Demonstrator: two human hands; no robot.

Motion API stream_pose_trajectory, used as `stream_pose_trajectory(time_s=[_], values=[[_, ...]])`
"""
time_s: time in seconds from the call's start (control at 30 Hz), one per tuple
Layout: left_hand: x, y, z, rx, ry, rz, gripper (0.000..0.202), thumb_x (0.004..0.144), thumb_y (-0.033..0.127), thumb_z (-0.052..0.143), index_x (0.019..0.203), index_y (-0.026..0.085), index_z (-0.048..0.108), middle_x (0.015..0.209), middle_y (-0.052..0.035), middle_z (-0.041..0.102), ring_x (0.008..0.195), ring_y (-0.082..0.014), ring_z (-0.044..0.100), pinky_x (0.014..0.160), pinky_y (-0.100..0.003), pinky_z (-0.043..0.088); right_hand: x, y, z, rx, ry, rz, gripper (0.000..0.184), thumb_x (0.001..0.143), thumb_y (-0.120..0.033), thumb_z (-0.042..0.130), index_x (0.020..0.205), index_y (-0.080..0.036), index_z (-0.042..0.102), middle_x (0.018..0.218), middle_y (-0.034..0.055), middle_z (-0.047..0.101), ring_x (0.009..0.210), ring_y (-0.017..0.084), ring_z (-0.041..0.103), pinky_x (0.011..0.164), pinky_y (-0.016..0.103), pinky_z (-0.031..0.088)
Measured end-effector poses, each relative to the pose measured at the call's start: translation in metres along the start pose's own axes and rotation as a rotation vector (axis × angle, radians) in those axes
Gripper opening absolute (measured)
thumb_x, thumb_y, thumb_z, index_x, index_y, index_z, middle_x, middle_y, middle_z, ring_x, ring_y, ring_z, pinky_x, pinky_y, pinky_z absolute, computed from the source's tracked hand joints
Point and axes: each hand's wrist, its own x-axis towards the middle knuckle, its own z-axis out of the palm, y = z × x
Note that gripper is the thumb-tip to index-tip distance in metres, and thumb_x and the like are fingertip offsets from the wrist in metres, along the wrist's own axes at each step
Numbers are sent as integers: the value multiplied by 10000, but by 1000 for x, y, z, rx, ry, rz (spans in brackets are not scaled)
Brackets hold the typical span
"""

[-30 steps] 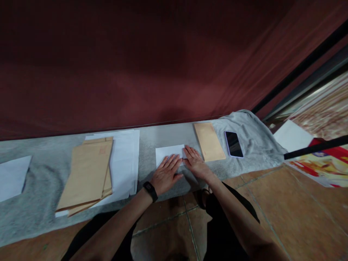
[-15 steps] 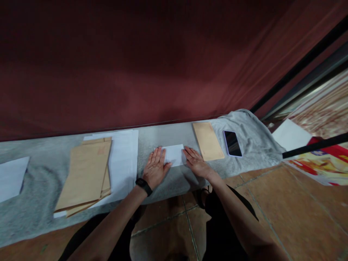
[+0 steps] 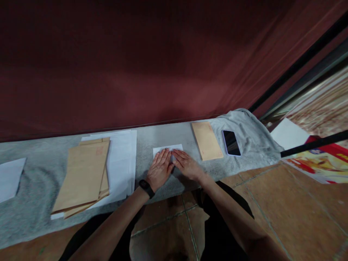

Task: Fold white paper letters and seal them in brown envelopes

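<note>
A small white sheet of folded paper (image 3: 178,146) lies on the grey cloth in front of me, mostly covered by my hands. My left hand (image 3: 161,168) rests flat on its left and middle part, fingers stretched out, a black band on the wrist. From the right, my right hand (image 3: 187,165) lies flat over the paper's other half. The fingertips of both hands meet near the paper's middle. Just right of them lies a single brown envelope (image 3: 208,141).
Left of my hands, several brown envelopes (image 3: 81,174) are stacked on large white sheets (image 3: 122,163). Another white sheet (image 3: 11,177) lies at the far left. A phone (image 3: 231,143) sits right of the single envelope. Behind the grey cloth (image 3: 152,134) rises a dark red wall (image 3: 163,90).
Both hands have slid inward over the paper, the right one moving left, until their fingertips came together. They now cover more of it.
</note>
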Motion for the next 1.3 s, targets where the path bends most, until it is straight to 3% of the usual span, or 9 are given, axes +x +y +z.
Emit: stream_pose_trajectory(time_s=[0.17, 0.6, 0.97, 1.3], values=[[-1, 4, 4, 20, 12, -29, 592, 1003, 293, 321, 1549, 66, 353, 1616, -163, 369, 1535, -255, 265, 1266, -471, 232, 4, -10, 12, -72, 20, 9, 558, 1078, -426, 336, 1542, -123, 405, 1615, 109, 379, 1520, 208, 313, 1270, 414, 256], [-1, -11, 5, 69, 42, -154, 653, 1023, 407, 297, 1527, -2, 366, 1614, -215, 340, 1527, -301, 278, 1255, -482, 239, 13, -2, 22, -211, 132, 175, 609, 1065, -437, 367, 1561, -83, 356, 1619, 144, 356, 1519, 266, 308, 1253, 451, 248], [-8, -23, 7, 104, 74, -229, 767, 1009, 550, 298, 1535, -6, 345, 1612, -228, 337, 1525, -327, 278, 1242, -490, 255, 7, 5, 26, -245, 191, 227, 640, 1067, -452, 351, 1561, -46, 337, 1606, 188, 368, 1501, 304, 335, 1228, 483, 268], [-12, -26, 6, 94, 117, -279, 731, 1010, 482, 330, 1525, -37, 341, 1603, -261, 326, 1522, -353, 274, 1235, -532, 255, 1, 4, 25, -247, 227, 285, 624, 1048, -404, 395, 1551, -37, 353, 1596, 209, 376, 1488, 333, 356, 1206, 524, 303]])
